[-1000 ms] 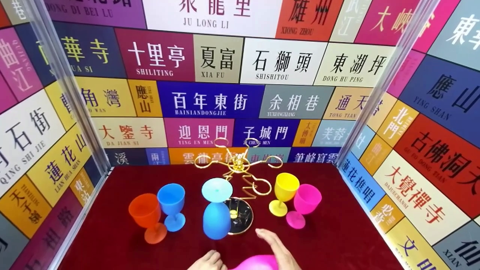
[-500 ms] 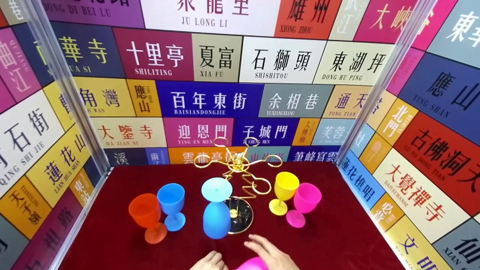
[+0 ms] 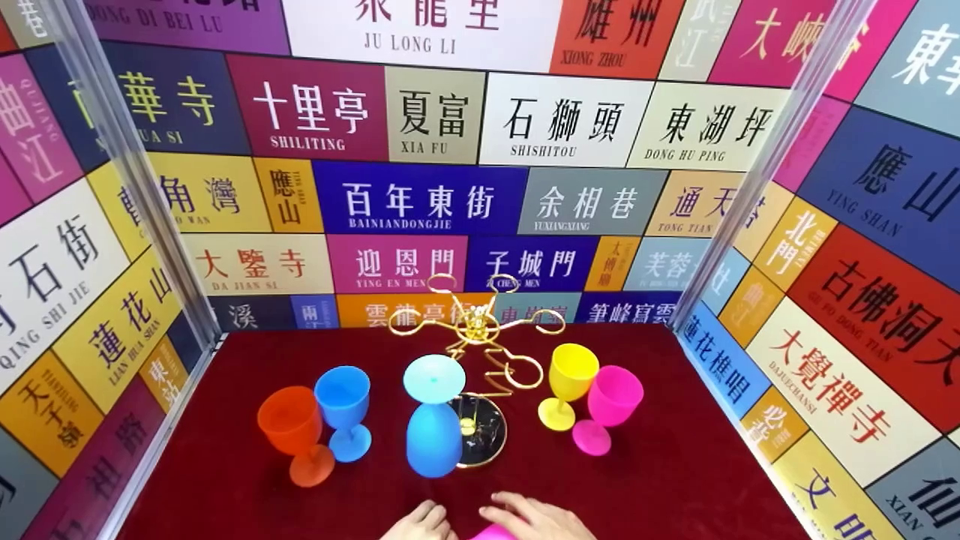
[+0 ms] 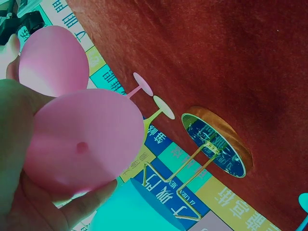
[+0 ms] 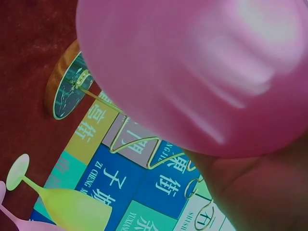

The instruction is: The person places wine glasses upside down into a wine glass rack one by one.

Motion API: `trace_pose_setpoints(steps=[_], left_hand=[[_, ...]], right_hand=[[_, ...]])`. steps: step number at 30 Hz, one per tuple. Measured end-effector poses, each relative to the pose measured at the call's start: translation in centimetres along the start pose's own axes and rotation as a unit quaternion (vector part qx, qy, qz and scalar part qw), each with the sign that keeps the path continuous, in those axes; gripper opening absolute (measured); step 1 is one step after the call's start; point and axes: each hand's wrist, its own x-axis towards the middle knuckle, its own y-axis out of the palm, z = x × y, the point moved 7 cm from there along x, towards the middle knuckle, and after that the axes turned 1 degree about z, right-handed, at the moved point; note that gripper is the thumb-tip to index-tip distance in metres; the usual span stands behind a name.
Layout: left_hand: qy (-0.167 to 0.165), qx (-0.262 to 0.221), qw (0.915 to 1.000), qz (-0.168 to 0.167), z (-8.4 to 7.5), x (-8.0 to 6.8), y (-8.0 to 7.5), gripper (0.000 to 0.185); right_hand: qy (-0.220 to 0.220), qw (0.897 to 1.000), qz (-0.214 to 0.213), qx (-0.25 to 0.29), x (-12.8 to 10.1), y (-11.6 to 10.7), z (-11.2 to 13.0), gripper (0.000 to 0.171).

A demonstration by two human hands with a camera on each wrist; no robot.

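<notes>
A pink goblet (image 4: pixel 91 159) is held between both hands at the near edge of the head view, where only a sliver of it (image 3: pixel 491 533) shows. My left hand (image 3: pixel 421 523) grips its foot end, fingers and thumb around it in the left wrist view. Curled over the bowl is my right hand (image 3: pixel 536 519); the large pink bowl (image 5: pixel 159 82) fills much of the right wrist view and hides most of those fingers. Just ahead, a blue goblet (image 3: pixel 433 442) is upside down, foot upward, at the gold wire rack (image 3: pixel 478 330).
An orange goblet (image 3: pixel 291 420) and another blue goblet (image 3: pixel 343 397) stand upright at left. At right stand a yellow goblet (image 3: pixel 574 375) and a second pink goblet (image 3: pixel 615 397). The rack has a round black base (image 3: pixel 484 435) on a dark red cloth (image 3: pixel 225 480). Printed panels enclose the table.
My right hand has come down and inward over the pink goblet, its fingers lowering onto it. Less of that goblet shows in the head view. The left hand has barely moved.
</notes>
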Motion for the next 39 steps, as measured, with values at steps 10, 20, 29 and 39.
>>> trace_pose_setpoints(steps=[10, 20, 29, 39], left_hand=[[0.001, 0.008, 0.9999, 0.009, 0.1, 0.2, -0.3, 0.031], [0.005, 0.022, 0.9997, 0.004, 0.2, 0.5, -0.4, 0.019], [0.001, -0.001, 0.9982, 0.061, 0.5, 0.7, -0.7, 0.017], [-0.046, -0.014, 0.9948, 0.09, 0.9, 1.1, -1.2, 0.024]], right_hand=[[-0.009, 0.996, -0.008, -0.084, -0.4, 1.1, 0.2, 0.045], [0.029, 0.993, -0.03, -0.113, -0.3, 1.4, 0.2, 0.039], [0.015, 0.986, -0.081, -0.144, -0.1, 1.2, 0.4, 0.037], [0.002, 0.978, -0.158, -0.139, 0.1, 0.7, 0.9, 0.033]])
